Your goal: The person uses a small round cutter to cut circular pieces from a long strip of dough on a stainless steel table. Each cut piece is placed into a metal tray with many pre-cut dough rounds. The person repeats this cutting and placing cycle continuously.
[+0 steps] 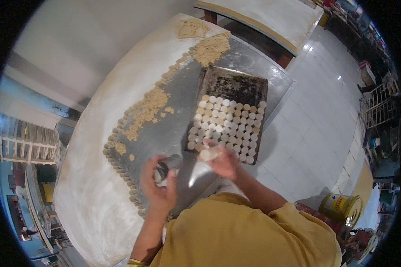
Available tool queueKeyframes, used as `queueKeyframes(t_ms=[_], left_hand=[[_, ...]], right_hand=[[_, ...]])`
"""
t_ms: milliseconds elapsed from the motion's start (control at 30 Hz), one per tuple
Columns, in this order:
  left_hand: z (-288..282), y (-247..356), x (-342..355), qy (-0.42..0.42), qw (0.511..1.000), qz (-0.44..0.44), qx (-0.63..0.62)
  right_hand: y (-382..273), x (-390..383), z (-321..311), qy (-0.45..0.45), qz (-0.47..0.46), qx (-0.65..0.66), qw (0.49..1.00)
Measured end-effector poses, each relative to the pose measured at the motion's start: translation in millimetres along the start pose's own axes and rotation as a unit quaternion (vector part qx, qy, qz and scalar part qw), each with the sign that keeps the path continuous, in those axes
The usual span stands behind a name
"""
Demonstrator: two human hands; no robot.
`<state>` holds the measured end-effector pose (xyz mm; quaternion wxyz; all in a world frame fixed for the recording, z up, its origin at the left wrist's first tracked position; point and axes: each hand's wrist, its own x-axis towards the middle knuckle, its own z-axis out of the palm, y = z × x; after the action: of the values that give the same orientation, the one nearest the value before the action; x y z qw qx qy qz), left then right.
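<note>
My left hand [158, 189] curls around a dark, shiny round metal piece [161, 171], perhaps a dough cutter; my fingers partly hide it. In my right hand [227, 163] there is a pale dough round [210, 154], pinched above the near edge of a dark baking tray [236, 82]. Rows of pale dough rounds [233, 126] cover the near part of that tray, while its far end shows bare, stained metal. Left of the tray, crumbly dough scraps [149, 109] lie on a grey metal sheet [178, 98].
A line of small dough pieces [116, 153] runs along the sheet's left edge on a floured table [93, 187]. More dough [211, 49] is heaped at the far end. Another table [272, 18] stands beyond. On the tiled floor [298, 129], a yellow bucket [343, 208] sits at right.
</note>
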<state>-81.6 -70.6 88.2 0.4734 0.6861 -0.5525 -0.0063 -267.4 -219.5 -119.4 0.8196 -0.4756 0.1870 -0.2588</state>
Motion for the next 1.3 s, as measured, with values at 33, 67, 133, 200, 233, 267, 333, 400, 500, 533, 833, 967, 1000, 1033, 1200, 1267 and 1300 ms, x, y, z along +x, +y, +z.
queueKeyframes(t_ms=[33, 67, 133, 200, 233, 267, 333, 400, 500, 533, 833, 967, 1000, 1033, 1200, 1267, 1300], left_hand=[[7.3, -4.7, 6.0, -0.001, 1.0, -0.028, 0.014], [14.5, -10.0, 10.3, 0.001, 0.996, -0.089, 0.031], [29.5, -15.8, 8.5, -0.004, 0.986, -0.158, -0.044], [42.2, -16.4, -1.8, -0.003, 0.974, -0.21, -0.081], [45.9, -15.8, -7.7, -0.042, 0.978, -0.203, -0.03], [49.7, -13.4, -15.4, -0.05, 0.973, -0.224, -0.032], [57.5, -9.1, -28.6, -0.062, 0.963, -0.261, -0.039], [62.2, -7.5, -36.7, -0.059, 0.949, -0.304, -0.055], [67.5, -10.3, -39.6, -0.023, 0.944, -0.321, -0.078], [68.1, -11.5, -39.2, -0.017, 0.946, -0.318, -0.066], [66.7, -0.1, -47.7, -0.055, 0.944, -0.326, -0.021], [69.7, 2.9, -51.8, -0.007, 0.935, -0.351, -0.053], [70.0, 3.6, -52.7, -0.019, 0.938, -0.344, -0.039], [67.6, 5.1, -54.4, -0.029, 0.941, -0.337, -0.026], [48.2, 7.8, -64.3, -0.059, 0.925, -0.373, -0.038], [35.9, 0.0, -72.5, -0.034, 0.933, -0.357, -0.025], [30.0, -4.4, -81.0, -0.016, 0.936, -0.352, -0.017]], right_hand=[[-17.0, 4.5, -30.9, 0.012, -0.008, 0.031, 0.999], [-41.0, 16.3, -68.1, 0.022, 0.004, 0.102, 0.995], [-98.9, 46.6, -142.1, 0.068, 0.052, 0.119, 0.989], [-155.8, 65.2, -204.4, 0.118, 0.051, -0.008, 0.992], [-176.7, 76.4, -225.7, 0.172, 0.07, -0.15, 0.971], [-189.5, 86.5, -239.3, 0.165, 0.076, -0.292, 0.939], [-206.6, 101.6, -258.3, 0.144, 0.065, -0.558, 0.815], [-209.3, 111.7, -265.4, 0.038, 0.112, -0.614, 0.78], [-210.0, 128.0, -275.3, -0.066, 0.157, -0.623, 0.763], [-210.2, 134.2, -279.1, -0.054, 0.183, -0.61, 0.769], [-183.8, 168.1, -279.2, -0.182, 0.118, -0.694, 0.687], [-179.2, 182.3, -278.7, -0.104, 0.094, -0.682, 0.718], [-177.6, 187.6, -277.3, -0.096, 0.08, -0.684, 0.718], [-175.6, 191.1, -275.0, -0.142, 0.023, -0.698, 0.701], [-171.2, 160.9, -273.2, -0.099, 0.131, -0.69, 0.705], [-171.8, 129.1, -283.9, 0.011, 0.122, -0.747, 0.654], [-168.1, 119.1, -289.8, 0.02, 0.187, -0.684, 0.705]])
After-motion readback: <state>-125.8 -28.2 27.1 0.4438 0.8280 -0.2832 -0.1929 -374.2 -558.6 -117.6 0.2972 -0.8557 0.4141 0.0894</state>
